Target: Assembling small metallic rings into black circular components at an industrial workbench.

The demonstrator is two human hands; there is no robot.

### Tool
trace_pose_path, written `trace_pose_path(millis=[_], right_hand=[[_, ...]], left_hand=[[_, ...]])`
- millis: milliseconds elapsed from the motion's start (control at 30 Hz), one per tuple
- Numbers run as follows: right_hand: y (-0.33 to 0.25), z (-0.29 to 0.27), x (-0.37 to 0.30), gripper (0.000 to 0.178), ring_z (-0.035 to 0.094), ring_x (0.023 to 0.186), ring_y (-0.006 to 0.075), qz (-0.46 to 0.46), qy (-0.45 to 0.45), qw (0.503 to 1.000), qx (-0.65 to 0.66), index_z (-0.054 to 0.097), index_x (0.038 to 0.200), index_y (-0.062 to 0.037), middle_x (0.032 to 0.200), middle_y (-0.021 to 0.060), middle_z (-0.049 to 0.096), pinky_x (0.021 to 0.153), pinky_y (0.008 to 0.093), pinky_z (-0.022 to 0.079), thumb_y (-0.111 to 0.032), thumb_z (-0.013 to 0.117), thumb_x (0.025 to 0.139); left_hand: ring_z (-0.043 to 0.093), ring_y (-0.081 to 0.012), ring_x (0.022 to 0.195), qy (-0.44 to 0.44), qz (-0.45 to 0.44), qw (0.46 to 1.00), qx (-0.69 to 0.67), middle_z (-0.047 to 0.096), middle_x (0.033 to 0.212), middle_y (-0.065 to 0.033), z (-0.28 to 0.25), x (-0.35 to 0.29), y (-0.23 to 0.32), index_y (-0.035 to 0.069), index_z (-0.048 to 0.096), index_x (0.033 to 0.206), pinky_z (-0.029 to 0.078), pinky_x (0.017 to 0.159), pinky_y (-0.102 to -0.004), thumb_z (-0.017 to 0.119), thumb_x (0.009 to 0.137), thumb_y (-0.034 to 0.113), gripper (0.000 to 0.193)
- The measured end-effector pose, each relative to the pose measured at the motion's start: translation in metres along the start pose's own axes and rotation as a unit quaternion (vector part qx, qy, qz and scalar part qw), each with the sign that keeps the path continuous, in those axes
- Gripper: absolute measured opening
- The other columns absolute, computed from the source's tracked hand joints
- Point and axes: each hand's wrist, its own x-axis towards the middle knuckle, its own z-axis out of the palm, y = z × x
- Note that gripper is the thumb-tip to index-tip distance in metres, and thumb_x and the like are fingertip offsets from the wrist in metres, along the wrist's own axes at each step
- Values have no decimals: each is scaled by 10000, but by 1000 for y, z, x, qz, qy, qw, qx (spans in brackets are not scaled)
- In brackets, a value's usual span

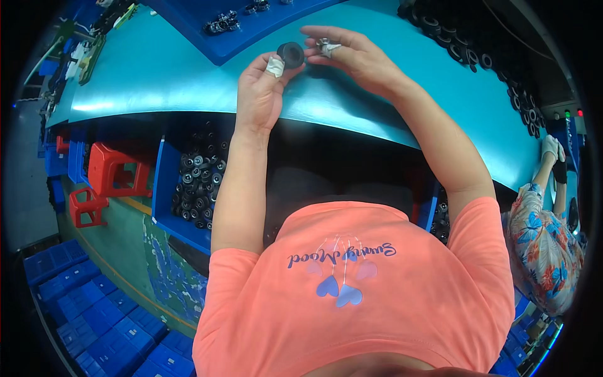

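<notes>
My left hand (262, 85), with white tape round its thumb, is closed on a thick black ring-shaped part (291, 55) above the table. Just to its right, my right hand (355, 58) pinches a small shiny metal part (323, 44) between its taped thumb and fingers; the exact kind of this part is too small to make out. The ring and the metal part are close together but appear apart. Beyond my hands lies a blue tray (220, 53) with several small shiny metal parts (222, 23) in it.
Many black rings (455, 47) lie along the far right of the turquoise table (157, 85). A blue bin (162, 188) of round black parts sits below the table edge. Red stools (107, 169) and blue crates (107, 320) stand at left; a co-worker (543, 251) is at right.
</notes>
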Motion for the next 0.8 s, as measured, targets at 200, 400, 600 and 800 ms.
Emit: trace_pose_path(millis=[200, 400, 600, 800], right_hand=[[-2, 15, 3, 400, 660, 1012, 189, -81, 79, 990, -84, 647, 1178, -9, 1183, 96, 628, 916, 319, 540, -105, 784, 814], [0, 21, -5, 346, 656, 917, 146, -158, 114, 955, -225, 708, 1076, -80, 1007, 22, 612, 845, 289, 562, -73, 828, 752], [-7, 25, -8, 362, 638, 833, 118, -153, 133, 933, -297, 672, 999, -67, 930, -1, 621, 756, 270, 550, -105, 869, 697], [-9, 31, -8, 361, 640, 823, 207, -166, 145, 910, -350, 638, 980, -53, 893, 71, 619, 757, 320, 550, -50, 819, 667]], left_hand=[[644, -214, 1012, -12, 4, 1000, 20, 682, 1076, -102, -1, 3, 6, 5, 627, 1077, 490, 977, -395, 628, 977, 160, 185], [649, -171, 972, -22, -3, 999, 37, 687, 1065, -92, 5, -1, 2, -5, 644, 1071, 504, 927, -334, 638, 969, 152, 187], [643, -169, 998, -16, -20, 999, 38, 680, 1086, -91, 8, -2, 2, -25, 628, 1153, 508, 926, -319, 612, 978, 123, 229], [646, -159, 1011, -17, -42, 993, 106, 667, 1124, -105, 20, -2, 5, -42, 567, 1271, 526, 896, -299, 624, 964, 96, 342]])
